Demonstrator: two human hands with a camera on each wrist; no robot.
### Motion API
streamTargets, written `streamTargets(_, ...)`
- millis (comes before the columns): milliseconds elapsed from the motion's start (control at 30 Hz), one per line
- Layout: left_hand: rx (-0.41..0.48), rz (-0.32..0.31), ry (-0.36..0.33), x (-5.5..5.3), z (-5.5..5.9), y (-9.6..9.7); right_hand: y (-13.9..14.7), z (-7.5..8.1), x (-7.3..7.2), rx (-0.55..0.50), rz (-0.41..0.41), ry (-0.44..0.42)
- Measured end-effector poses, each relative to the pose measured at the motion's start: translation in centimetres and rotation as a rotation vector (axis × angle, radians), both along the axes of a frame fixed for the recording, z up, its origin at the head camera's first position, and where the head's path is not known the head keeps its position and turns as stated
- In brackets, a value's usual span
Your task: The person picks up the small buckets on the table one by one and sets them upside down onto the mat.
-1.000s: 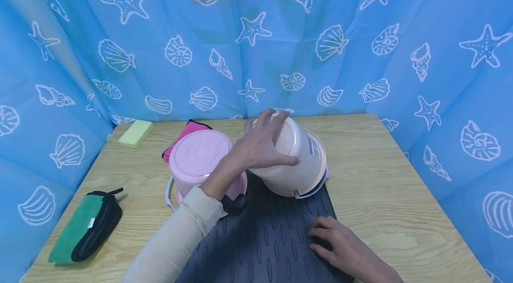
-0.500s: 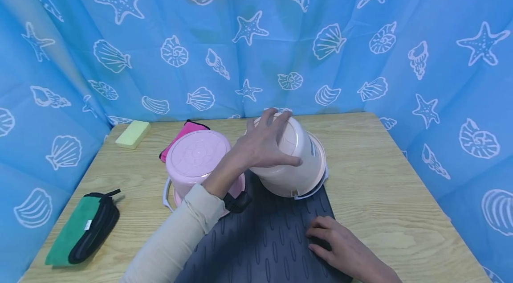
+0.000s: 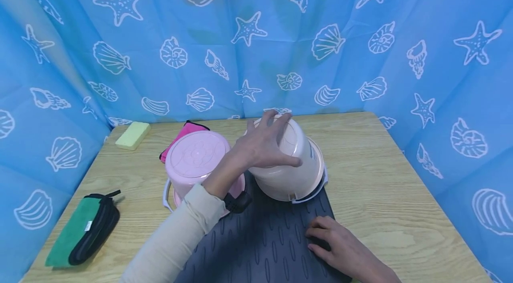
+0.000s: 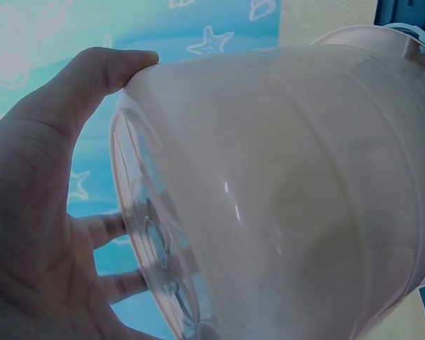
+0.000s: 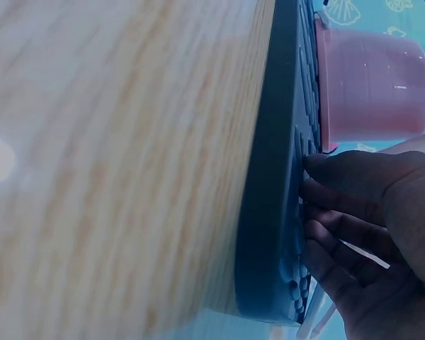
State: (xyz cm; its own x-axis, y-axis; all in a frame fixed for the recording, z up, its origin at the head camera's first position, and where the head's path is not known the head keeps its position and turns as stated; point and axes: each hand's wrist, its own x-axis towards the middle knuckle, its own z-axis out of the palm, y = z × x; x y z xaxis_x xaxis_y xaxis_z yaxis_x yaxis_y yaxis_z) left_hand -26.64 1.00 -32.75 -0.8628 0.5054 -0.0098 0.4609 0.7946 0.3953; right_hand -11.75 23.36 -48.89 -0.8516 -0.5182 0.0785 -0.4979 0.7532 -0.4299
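Observation:
My left hand (image 3: 262, 147) grips the base end of a cream plastic bucket (image 3: 284, 180), its thumb on the near side and its fingers spread over the bottom. The bucket is tipped, base up and toward the left, its rim and pale handle low on the right over a dark ribbed mat (image 3: 260, 247). In the left wrist view, the thumb presses the bucket's (image 4: 290, 177) lower wall edge. My right hand (image 3: 336, 243) rests its fingertips on the mat's right edge, fingers loosely bent; the right wrist view has them on the mat (image 5: 262, 198).
An upside-down pink bucket (image 3: 196, 153) stands left of the cream one, partly behind my left forearm. A pink cloth (image 3: 185, 136) and a yellow sponge (image 3: 133, 135) lie at the back left. A folded green-and-black cloth item (image 3: 82, 229) lies front left. A blue curtain (image 3: 256, 64) surrounds the table.
The cream bucket's rim has shifted slightly left and toward me in my left grip. My right hand stays on the mat's edge. The head view has shifted a little.

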Motion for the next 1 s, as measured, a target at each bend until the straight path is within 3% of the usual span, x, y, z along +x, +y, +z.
streamTargets(1000,-0.099,0.020,-0.042,-0.9,0.0,2.7,0.3,-0.6,0.2,-0.052,0.031,0.079)
